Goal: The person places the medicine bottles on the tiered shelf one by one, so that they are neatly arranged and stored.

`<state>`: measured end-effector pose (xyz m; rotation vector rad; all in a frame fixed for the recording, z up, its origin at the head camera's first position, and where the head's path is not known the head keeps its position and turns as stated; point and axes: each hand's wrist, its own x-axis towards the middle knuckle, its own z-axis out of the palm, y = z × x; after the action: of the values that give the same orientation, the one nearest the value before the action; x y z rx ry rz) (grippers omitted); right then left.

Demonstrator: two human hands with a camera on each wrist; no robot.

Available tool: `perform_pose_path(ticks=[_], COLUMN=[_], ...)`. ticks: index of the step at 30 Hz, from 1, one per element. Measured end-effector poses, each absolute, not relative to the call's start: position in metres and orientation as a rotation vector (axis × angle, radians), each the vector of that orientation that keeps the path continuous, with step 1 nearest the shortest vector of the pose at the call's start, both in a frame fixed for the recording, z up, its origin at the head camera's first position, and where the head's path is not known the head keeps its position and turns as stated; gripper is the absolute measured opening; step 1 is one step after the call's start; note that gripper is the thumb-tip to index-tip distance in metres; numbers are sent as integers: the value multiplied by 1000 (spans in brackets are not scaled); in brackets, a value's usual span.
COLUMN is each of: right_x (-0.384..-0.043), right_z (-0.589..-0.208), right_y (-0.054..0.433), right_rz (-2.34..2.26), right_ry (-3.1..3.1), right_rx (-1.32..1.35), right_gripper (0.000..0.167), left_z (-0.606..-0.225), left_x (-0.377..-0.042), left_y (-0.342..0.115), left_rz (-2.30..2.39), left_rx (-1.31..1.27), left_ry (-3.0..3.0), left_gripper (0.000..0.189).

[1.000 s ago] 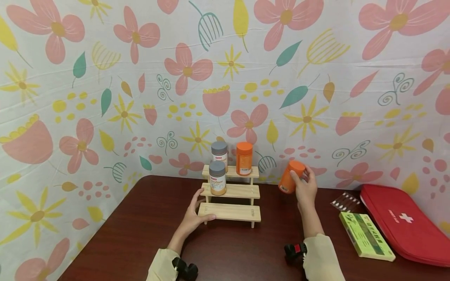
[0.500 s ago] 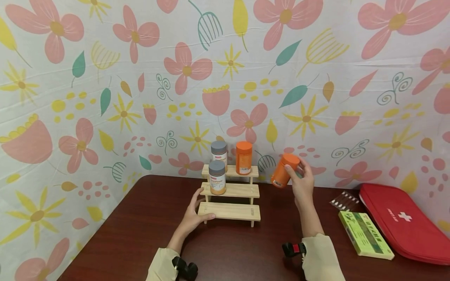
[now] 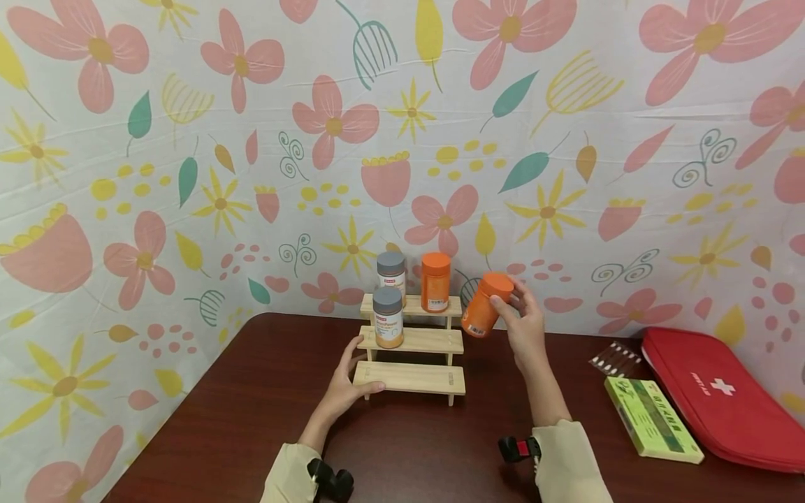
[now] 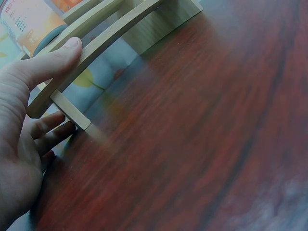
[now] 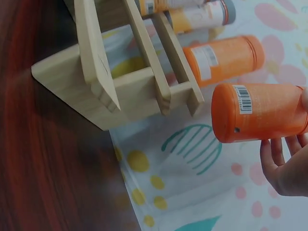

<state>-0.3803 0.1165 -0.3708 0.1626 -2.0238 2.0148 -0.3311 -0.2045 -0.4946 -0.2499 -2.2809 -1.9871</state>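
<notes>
My right hand [image 3: 527, 328] grips an orange pill bottle [image 3: 483, 313] around its upper part, thumb in front. Tilted, the bottle hangs in the air just right of a three-step wooden stand [image 3: 411, 378]. In the right wrist view its barcode label [image 5: 244, 99] faces the camera. My left hand [image 3: 342, 395] holds the stand's left end, its thumb [image 4: 72, 50] on the lowest step. A second orange bottle [image 3: 435, 285] stands upright on the top step. One grey-capped jar [image 3: 388, 323] sits on the middle step, partly hiding another grey-capped jar [image 3: 391, 265] on the top step.
On the right of the dark table [image 3: 251, 419] lie a red first-aid pouch [image 3: 723, 412], a yellow-green box [image 3: 654, 419] and a blister pack [image 3: 616, 360]. A flower-patterned cloth [image 3: 251, 175] rises behind the stand and along the left.
My right hand has carried the orange bottle leftward and slightly up, close to the stand's right end. The left hand stays on the stand, which has not moved.
</notes>
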Motion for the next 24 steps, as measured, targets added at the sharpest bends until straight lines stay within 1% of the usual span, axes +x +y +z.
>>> perform_pose_path(ticks=[12, 17, 24], right_x=[-376, -374, -374], right_z=[-377, -379, -384], right_y=[87, 79, 69], right_rz=[1985, 1979, 1966], right_ry=[-2116, -2131, -2160], right_rx=[385, 417, 441], right_gripper=[60, 58, 60], left_z=[-495, -494, -493], left_x=[-331, -330, -330], left_y=[-204, -204, -204], left_rz=[-1988, -1991, -1979], left_rx=[-237, -240, -239], left_ry=[-2284, -2282, -2288], left_gripper=[102, 102, 102])
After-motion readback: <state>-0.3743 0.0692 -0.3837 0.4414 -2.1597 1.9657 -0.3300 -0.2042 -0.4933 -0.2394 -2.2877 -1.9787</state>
